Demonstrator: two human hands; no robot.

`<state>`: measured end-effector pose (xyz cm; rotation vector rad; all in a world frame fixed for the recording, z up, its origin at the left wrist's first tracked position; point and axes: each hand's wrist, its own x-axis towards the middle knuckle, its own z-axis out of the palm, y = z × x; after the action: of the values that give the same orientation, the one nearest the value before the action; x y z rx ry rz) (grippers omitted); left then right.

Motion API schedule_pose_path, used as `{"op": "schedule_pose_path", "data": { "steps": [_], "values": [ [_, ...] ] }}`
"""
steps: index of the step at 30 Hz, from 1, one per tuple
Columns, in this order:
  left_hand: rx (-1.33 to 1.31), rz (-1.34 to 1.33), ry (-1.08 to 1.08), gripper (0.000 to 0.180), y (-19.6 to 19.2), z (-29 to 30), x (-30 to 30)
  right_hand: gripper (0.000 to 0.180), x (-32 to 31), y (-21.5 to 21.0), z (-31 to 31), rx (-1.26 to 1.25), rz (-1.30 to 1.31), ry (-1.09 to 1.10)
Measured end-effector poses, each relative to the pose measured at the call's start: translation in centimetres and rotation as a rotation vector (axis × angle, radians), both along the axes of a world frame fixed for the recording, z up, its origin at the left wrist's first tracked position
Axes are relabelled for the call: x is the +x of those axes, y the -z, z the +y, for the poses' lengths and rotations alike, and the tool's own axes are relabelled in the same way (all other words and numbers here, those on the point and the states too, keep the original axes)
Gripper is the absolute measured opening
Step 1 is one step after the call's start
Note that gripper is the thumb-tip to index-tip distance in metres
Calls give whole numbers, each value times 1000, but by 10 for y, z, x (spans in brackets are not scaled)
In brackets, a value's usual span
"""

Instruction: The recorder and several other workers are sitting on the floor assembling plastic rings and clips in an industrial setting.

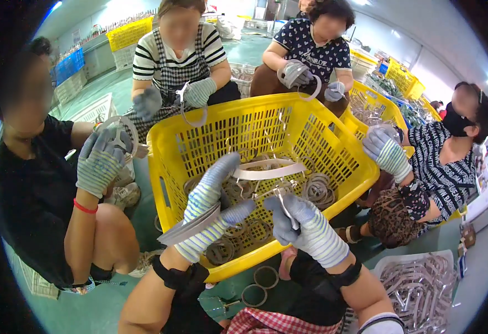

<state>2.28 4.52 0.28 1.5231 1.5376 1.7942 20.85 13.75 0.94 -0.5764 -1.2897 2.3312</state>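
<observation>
My left hand (213, 192), in a striped grey-and-white work glove, has its thumb and fingers apart. Several flat grey curved bands (191, 227) lie against its palm, stacked in the crook of the thumb. My right hand (316, 231), gloved alike, pinches a small shiny metal lever (287, 209) between thumb and fingers. Just beyond it, a pale metal band ring (269, 170) with a latch fitting hangs over the yellow basket (163, 192); it seems joined to the lever. More band rings (319, 190) lie on the basket's floor.
Four co-workers sit round the basket, their gloved hands (102, 158) holding similar rings. A white crate (386, 266) full of curved metal parts stands at my right. Two loose rings (254, 295) lie on the green floor near my legs. More yellow crates (375, 100) stand behind, at right.
</observation>
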Motion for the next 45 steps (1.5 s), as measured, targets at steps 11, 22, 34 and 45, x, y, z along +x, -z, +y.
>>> {"op": "schedule_pose_path", "data": {
  "steps": [11, 22, 34, 45],
  "values": [
    [16, 363, -57, 53, -16, -2, -5, 39, 0, 1, 6, -176, 108, -141],
    [69, 185, -66, 59, -8, -11, 10, 36, 2, 24, 2, 298, -145, 175],
    [-108, 336, -60, 40, -11, -24, 9, 43, 12, 14, -16, -21, 39, -59],
    [-230, -13, 248, 25, 0, -32, 24, 21, 21, 34, -17, 217, 146, 253]
  ]
}}
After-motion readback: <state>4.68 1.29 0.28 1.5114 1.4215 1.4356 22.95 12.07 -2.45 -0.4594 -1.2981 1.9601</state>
